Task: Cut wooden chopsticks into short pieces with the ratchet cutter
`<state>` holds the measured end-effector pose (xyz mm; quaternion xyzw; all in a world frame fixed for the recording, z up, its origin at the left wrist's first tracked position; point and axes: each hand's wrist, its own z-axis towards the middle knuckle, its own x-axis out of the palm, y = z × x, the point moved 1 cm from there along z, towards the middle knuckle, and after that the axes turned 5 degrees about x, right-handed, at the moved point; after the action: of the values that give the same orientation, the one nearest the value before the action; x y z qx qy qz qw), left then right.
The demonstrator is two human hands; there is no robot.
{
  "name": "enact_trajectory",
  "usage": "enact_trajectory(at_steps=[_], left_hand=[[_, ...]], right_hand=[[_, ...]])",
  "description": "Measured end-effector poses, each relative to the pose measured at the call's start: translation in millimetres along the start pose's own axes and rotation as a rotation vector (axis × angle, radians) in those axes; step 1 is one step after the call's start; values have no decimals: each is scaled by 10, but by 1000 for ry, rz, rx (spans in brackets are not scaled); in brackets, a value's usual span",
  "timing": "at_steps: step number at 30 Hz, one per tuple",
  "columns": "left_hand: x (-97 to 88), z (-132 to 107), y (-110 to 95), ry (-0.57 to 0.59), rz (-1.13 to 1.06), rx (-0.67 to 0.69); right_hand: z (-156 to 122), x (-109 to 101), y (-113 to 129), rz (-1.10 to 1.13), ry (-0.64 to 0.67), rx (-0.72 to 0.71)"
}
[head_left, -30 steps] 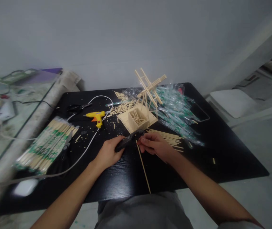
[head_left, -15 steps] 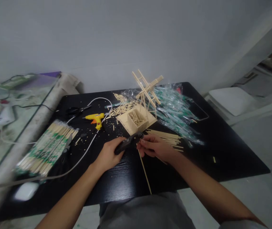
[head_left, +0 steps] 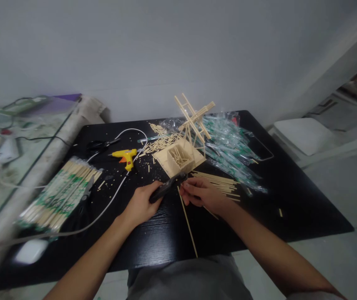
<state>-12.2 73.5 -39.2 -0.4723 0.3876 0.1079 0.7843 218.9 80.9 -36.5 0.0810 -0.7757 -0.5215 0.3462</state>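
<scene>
The person's bare left forearm (head_left: 95,250) angles inward, and the left hand (head_left: 141,205) is curled in a closed grip, its back uppermost. Across from it, I see the bare right forearm (head_left: 266,241) reaching in from a grey cloth sleeve (head_left: 314,295); the right hand (head_left: 206,194) bends its fingers inward, tips pinched, near the left hand but not touching it.

In dim light, a plain grey wall (head_left: 128,50) rises behind the black tabletop (head_left: 306,208); to the right, a white seat (head_left: 303,132) and pale floor (head_left: 338,258) show.
</scene>
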Motion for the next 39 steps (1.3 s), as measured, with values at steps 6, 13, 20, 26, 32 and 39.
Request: enact_trajectory(at_steps=[6,13,20,26,32,39], left_hand=[[6,12,2,23,-57,-2],[11,2,32,4,-57,23],[13,0,26,18,-55,21],[8,-18,12,13,-27,2],[32,-6,32,12,-43,-22],[49,-12,48,-12,-17,1]], right_hand=[[-7,-1,1,37,66,24],[-13,-2,-26,62,126,76],[-23,-7,-29,60,117,89],[-11,-3,-27,68,99,51],[32,-5,-48,44,-3,-11],[27,-3,-44,0,-96,-99]])
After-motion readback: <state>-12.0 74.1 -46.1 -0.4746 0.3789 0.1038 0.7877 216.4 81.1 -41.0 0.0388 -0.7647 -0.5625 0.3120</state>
